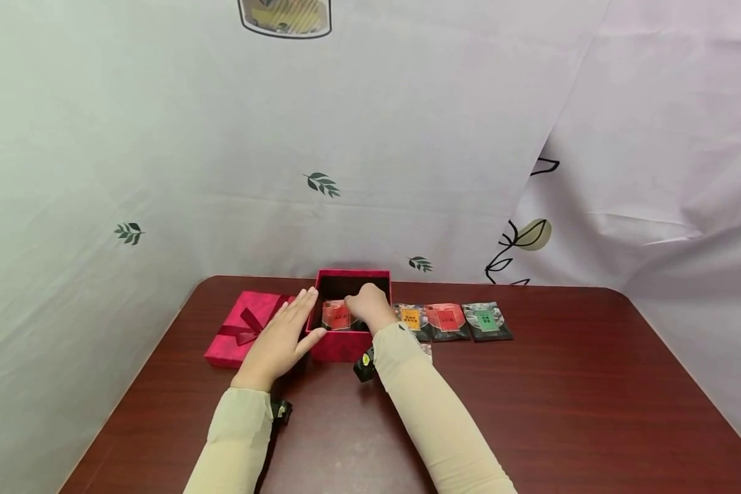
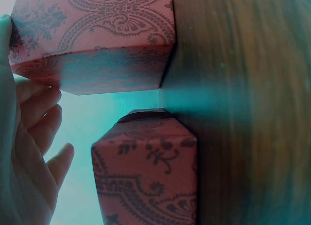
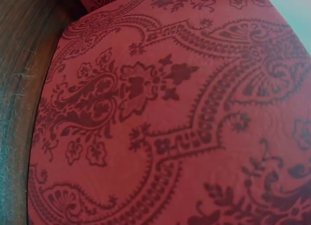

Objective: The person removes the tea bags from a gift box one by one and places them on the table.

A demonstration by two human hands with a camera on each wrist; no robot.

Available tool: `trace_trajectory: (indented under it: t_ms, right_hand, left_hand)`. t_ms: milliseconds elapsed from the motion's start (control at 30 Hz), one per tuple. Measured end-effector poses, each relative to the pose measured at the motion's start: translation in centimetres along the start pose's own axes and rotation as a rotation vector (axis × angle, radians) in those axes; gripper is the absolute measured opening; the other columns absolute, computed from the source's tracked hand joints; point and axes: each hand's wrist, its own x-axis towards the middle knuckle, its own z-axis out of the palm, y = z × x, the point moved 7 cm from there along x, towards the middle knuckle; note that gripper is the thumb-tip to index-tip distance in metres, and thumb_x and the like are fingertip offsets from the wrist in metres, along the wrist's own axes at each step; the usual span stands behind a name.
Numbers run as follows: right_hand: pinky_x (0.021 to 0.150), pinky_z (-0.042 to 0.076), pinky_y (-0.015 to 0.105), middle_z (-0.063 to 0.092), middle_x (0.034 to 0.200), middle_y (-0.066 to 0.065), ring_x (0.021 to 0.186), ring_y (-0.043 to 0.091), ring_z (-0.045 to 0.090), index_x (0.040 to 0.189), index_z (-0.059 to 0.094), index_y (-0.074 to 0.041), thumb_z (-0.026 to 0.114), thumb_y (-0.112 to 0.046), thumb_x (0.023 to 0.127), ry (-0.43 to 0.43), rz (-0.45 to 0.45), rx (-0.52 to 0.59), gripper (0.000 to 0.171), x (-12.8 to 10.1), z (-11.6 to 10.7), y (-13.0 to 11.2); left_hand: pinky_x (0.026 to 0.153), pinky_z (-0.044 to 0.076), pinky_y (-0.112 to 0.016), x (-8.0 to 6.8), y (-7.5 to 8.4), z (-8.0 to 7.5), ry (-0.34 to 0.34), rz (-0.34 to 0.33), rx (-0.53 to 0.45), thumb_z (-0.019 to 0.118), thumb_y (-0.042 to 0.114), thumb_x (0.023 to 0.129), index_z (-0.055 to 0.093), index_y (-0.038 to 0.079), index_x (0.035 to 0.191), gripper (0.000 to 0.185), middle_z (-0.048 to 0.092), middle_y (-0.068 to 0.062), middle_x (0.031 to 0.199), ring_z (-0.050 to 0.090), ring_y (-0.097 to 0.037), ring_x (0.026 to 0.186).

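Observation:
An uncovered red patterned gift box [image 1: 341, 348] stands at the back of the table, with a red packet [image 1: 336, 315] inside on the left. My right hand [image 1: 373, 307] reaches over its front right rim, bent downward; its fingertips and anything between them are hidden inside. Beside the hand shows part of a dark packet [image 1: 358, 324]. My left hand [image 1: 280, 337], fingers straight and thumb spread, is at the box's left side. In the left wrist view, fingers of the left hand [image 2: 39, 132] rest along the patterned box wall [image 2: 112, 69].
Left of the box lies its red lid [image 1: 241, 329] with a dark ribbon bow. To the right are a yellow-labelled packet [image 1: 410, 318], a red packet [image 1: 447, 321] and a green-labelled packet [image 1: 488, 321]. Another packet [image 1: 427, 351] is partly covered by the right sleeve. A fabric backdrop [image 1: 370, 171] borders the table.

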Motion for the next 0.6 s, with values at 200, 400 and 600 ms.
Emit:
trace_trajectory:
  t_ms: [200,400,600]
  right_hand:
    - [0.071,0.05,0.038,0.061,0.089,0.015,0.072,0.024,0.06,0.108,0.064,0.006,0.058,-0.023,0.102,0.018,-0.01,0.003,0.03,0.07,-0.16,-0.07]
    - [0.051,0.048,0.028,0.056,0.065,0.007,0.055,0.02,0.063,0.077,0.06,-0.003,0.06,-0.013,0.098,0.042,-0.018,0.009,0.023,0.26,-0.29,-0.14]
    - [0.049,0.051,0.025,0.042,0.047,-0.001,0.048,0.016,0.063,0.055,0.042,-0.013,0.062,-0.008,0.097,0.021,-0.01,0.065,0.046,0.52,-0.15,-0.14]
  left_hand:
    - [0.123,0.021,-0.054,0.02,-0.09,0.13,-0.01,-0.005,0.0,0.059,0.044,0.101,0.03,0.005,0.159,0.076,0.029,-0.013,0.165,0.023,-0.032,0.153]
    - [0.122,0.022,-0.054,-0.01,-0.03,0.07,0.011,0.009,-0.003,0.059,0.044,0.101,0.031,0.004,0.159,0.075,0.03,-0.013,0.164,0.025,-0.032,0.153]
    - [0.123,0.021,-0.053,-0.01,-0.15,0.11,0.009,0.008,-0.007,0.059,0.043,0.102,0.03,0.005,0.159,0.075,0.029,-0.012,0.165,0.024,-0.03,0.153]
